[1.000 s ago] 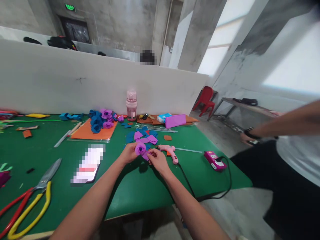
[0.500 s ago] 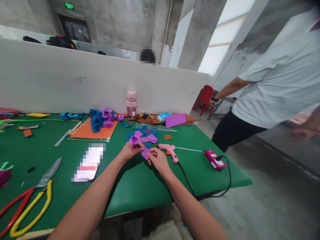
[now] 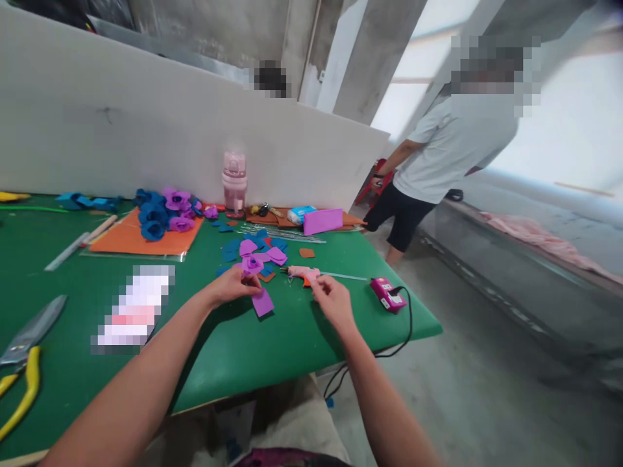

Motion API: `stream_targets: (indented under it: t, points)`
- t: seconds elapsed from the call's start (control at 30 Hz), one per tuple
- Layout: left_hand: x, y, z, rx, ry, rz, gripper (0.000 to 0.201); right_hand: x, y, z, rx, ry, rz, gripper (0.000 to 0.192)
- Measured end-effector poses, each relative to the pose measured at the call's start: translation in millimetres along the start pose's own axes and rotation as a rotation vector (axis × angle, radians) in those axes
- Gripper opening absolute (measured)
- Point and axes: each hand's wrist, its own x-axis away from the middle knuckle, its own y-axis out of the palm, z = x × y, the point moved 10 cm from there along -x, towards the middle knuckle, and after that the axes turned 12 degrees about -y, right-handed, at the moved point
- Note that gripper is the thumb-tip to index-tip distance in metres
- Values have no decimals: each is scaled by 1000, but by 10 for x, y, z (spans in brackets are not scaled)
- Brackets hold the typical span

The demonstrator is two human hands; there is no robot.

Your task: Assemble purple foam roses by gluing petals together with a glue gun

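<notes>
Your left hand pinches a purple foam flower, a loose petal hanging just below its fingertips over the green table. Your right hand, fingers curled but holding nothing, sits just right of it and nearer the pink glue gun, which lies just beyond that hand, long axis running left to right. Farther off are cut petals, a pink bottle, and a person standing past the table's right end.
</notes>
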Motion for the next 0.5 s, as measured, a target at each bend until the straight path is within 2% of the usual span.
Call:
stream_targets:
  t: [0.07,0.1,0.2,0.37,0.43,0.5]
  points:
    - [-18,38,-27,-69,-14,-8,21,-38,-196,249,164,53,-21,27]
    - [-25,43,-40,-101,-23,-1,21,-57,-226,369,227,79,-61,27]
    - [-39,24,-57,-163,-25,29,20,-100,-110,629,321,130,-229,29]
    - [-83,-15,-131,-210,-23,56,21,-199,142,666,401,118,-358,14]
    - [-95,-8,-160,-216,-25,51,20,-220,162,638,410,125,-359,10]
    - [-94,5,-167,-222,-30,45,20,-211,121,571,335,117,-306,12]
